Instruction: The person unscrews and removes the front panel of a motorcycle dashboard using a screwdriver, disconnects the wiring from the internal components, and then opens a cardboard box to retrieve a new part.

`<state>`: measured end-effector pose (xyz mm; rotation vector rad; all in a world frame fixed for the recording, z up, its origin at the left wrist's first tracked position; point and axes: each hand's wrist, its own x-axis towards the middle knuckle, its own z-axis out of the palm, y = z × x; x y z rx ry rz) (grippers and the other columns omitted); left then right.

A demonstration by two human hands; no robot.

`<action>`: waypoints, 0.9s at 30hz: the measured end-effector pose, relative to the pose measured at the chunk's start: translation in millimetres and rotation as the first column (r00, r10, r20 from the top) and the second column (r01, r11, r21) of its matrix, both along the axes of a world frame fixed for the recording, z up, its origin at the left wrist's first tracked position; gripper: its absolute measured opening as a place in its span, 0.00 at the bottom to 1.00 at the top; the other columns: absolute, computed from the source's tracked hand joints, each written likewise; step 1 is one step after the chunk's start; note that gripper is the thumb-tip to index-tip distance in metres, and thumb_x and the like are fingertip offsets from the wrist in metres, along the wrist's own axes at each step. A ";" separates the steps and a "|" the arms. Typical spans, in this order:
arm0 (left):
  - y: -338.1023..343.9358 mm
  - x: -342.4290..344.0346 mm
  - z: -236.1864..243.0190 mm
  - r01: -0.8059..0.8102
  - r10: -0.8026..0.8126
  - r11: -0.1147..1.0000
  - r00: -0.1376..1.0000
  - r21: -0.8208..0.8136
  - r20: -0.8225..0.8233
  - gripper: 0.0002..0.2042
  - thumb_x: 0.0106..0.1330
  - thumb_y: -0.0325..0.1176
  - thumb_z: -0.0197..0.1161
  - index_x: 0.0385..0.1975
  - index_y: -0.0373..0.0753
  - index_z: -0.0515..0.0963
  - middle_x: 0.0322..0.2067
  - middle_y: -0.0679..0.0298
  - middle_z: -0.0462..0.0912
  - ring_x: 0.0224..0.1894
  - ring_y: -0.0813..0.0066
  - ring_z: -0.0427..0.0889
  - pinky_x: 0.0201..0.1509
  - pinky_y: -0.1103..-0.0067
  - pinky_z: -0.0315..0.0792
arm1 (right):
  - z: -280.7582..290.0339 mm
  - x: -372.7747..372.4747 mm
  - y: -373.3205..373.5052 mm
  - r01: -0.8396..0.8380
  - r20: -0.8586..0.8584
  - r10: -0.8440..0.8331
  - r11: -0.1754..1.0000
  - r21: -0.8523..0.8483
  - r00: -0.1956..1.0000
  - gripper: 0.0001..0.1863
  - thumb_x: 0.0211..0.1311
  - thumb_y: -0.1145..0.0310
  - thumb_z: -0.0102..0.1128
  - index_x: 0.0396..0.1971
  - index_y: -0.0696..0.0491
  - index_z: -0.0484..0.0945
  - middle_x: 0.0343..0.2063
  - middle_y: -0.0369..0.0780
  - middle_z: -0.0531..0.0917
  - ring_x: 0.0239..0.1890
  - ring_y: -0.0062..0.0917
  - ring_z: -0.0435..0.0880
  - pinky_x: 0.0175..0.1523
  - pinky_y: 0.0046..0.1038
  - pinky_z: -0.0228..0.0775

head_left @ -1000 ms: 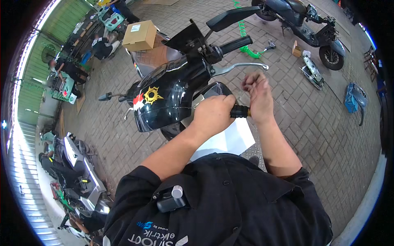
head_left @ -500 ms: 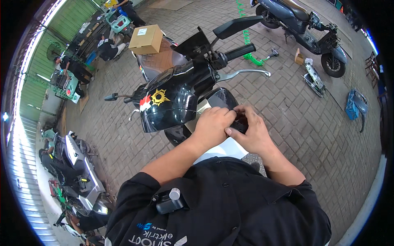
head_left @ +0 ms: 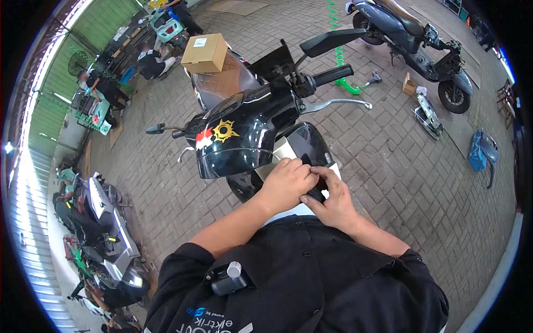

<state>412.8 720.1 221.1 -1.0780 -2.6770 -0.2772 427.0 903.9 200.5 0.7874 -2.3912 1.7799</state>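
Observation:
My left hand [head_left: 286, 186] and my right hand [head_left: 335, 201] meet close in front of my body, beside the front of a black scooter [head_left: 244, 133]. The left fingers are curled in, knuckles up. Against them, my right thumb and fingers close around a small black part [head_left: 316, 192], mostly hidden by the hands, so its kind cannot be made out. Behind the hands, a pale flat panel [head_left: 285, 151] and the scooter's black fender [head_left: 308, 141] show. White sheet-like material [head_left: 300, 211] lies just below them. The scooter's brake lever [head_left: 338, 104] juts out beyond my right hand.
A cardboard box [head_left: 205, 54] sits on the scooter's brown seat [head_left: 227, 86]. Rightward on the brick floor are a green coiled hose [head_left: 340, 58] with an air tool [head_left: 375, 78], a grey-blue scooter [head_left: 411, 47] and loose parts [head_left: 427, 116]. Other scooters [head_left: 111, 227] and people [head_left: 102, 89] are leftward.
My hands have drawn slightly lower and closer together, and less of the black part shows between them. The scooter and surroundings have shifted a little rightward in view.

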 end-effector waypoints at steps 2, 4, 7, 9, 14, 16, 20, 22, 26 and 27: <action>4.1 -2.6 7.4 -0.009 0.009 1.000 1.000 0.021 0.004 0.12 0.52 0.33 0.62 0.37 0.42 0.78 0.34 0.67 0.78 0.41 0.66 0.77 0.47 0.68 0.69 | 4.5 -2.5 1.5 -0.005 0.012 0.005 1.000 0.001 1.000 0.37 0.49 0.65 0.77 0.57 0.58 0.68 0.47 0.49 0.79 0.47 0.41 0.83 0.52 0.35 0.77; 6.8 -7.9 9.2 -0.011 0.011 0.999 1.000 0.043 0.016 0.12 0.52 0.34 0.62 0.37 0.42 0.78 0.34 0.66 0.79 0.41 0.66 0.77 0.47 0.69 0.70 | 21.8 -10.7 9.9 -0.019 0.029 0.018 0.998 0.055 0.999 0.37 0.49 0.65 0.77 0.57 0.58 0.68 0.48 0.48 0.79 0.46 0.41 0.84 0.51 0.36 0.77; 15.1 -12.4 21.1 -0.037 0.034 0.998 0.998 0.048 0.048 0.15 0.49 0.34 0.66 0.38 0.41 0.78 0.35 0.65 0.80 0.41 0.64 0.79 0.46 0.68 0.71 | 43.1 -23.3 24.3 -0.096 -0.068 0.108 0.981 0.167 0.992 0.36 0.46 0.68 0.76 0.57 0.58 0.69 0.51 0.49 0.79 0.53 0.43 0.80 0.58 0.36 0.73; 17.7 -12.0 28.7 -0.056 0.052 0.996 0.996 0.062 0.066 0.17 0.48 0.34 0.68 0.39 0.41 0.78 0.35 0.65 0.80 0.42 0.63 0.79 0.47 0.68 0.71 | 54.5 -27.6 31.1 -0.157 0.032 0.154 0.965 0.211 0.988 0.37 0.45 0.70 0.74 0.59 0.58 0.69 0.54 0.50 0.78 0.57 0.46 0.77 0.63 0.37 0.68; 5.9 -4.6 52.5 -0.032 0.033 0.993 0.999 0.110 -0.001 0.23 0.46 0.34 0.72 0.46 0.41 0.79 0.39 0.62 0.79 0.45 0.62 0.78 0.52 0.66 0.71 | 48.9 -31.6 24.0 -0.160 0.062 0.150 0.962 0.220 0.987 0.37 0.53 0.73 0.66 0.65 0.55 0.64 0.55 0.52 0.77 0.56 0.48 0.77 0.62 0.39 0.69; -11.8 8.8 72.4 -0.047 0.050 0.992 0.999 0.113 -0.020 0.27 0.48 0.36 0.72 0.51 0.42 0.78 0.51 0.59 0.78 0.59 0.60 0.74 0.66 0.60 0.63 | 31.6 -32.4 26.5 -0.157 0.145 0.134 0.975 0.160 0.980 0.38 0.55 0.74 0.63 0.68 0.53 0.61 0.55 0.51 0.78 0.57 0.47 0.78 0.62 0.39 0.70; -48.9 13.3 85.6 -0.405 0.406 0.911 0.914 -0.082 0.004 0.36 0.52 0.47 0.74 0.62 0.44 0.73 0.68 0.57 0.66 0.71 0.51 0.62 0.72 0.53 0.55 | 5.3 -26.8 57.5 -0.032 0.321 -0.008 0.992 0.119 0.947 0.40 0.56 0.76 0.59 0.70 0.48 0.57 0.54 0.49 0.79 0.57 0.42 0.78 0.63 0.38 0.69; -76.8 24.7 98.8 -0.526 0.532 0.842 0.846 -0.120 0.031 0.36 0.50 0.42 0.75 0.63 0.46 0.73 0.72 0.55 0.59 0.74 0.48 0.56 0.71 0.50 0.55 | -24.8 -32.1 52.3 -0.056 0.201 0.065 0.997 -0.052 0.977 0.40 0.57 0.76 0.59 0.71 0.45 0.56 0.53 0.49 0.78 0.56 0.40 0.78 0.63 0.37 0.69; -121.5 27.2 59.2 -0.408 0.376 0.908 0.894 -0.093 -0.244 0.29 0.58 0.43 0.65 0.61 0.43 0.74 0.68 0.51 0.67 0.72 0.44 0.59 0.72 0.50 0.53 | -9.4 -35.8 50.8 -0.039 0.325 0.008 0.995 0.090 0.946 0.42 0.57 0.72 0.59 0.72 0.41 0.53 0.45 0.47 0.82 0.47 0.39 0.81 0.55 0.38 0.71; -127.1 28.9 54.8 -0.415 0.353 0.898 0.876 -0.143 -0.328 0.27 0.65 0.50 0.59 0.60 0.41 0.75 0.65 0.50 0.70 0.70 0.44 0.63 0.72 0.53 0.54 | 0.2 -36.1 50.2 -0.050 0.340 0.015 0.994 0.094 0.940 0.42 0.57 0.71 0.59 0.73 0.41 0.53 0.46 0.48 0.81 0.50 0.41 0.81 0.57 0.38 0.71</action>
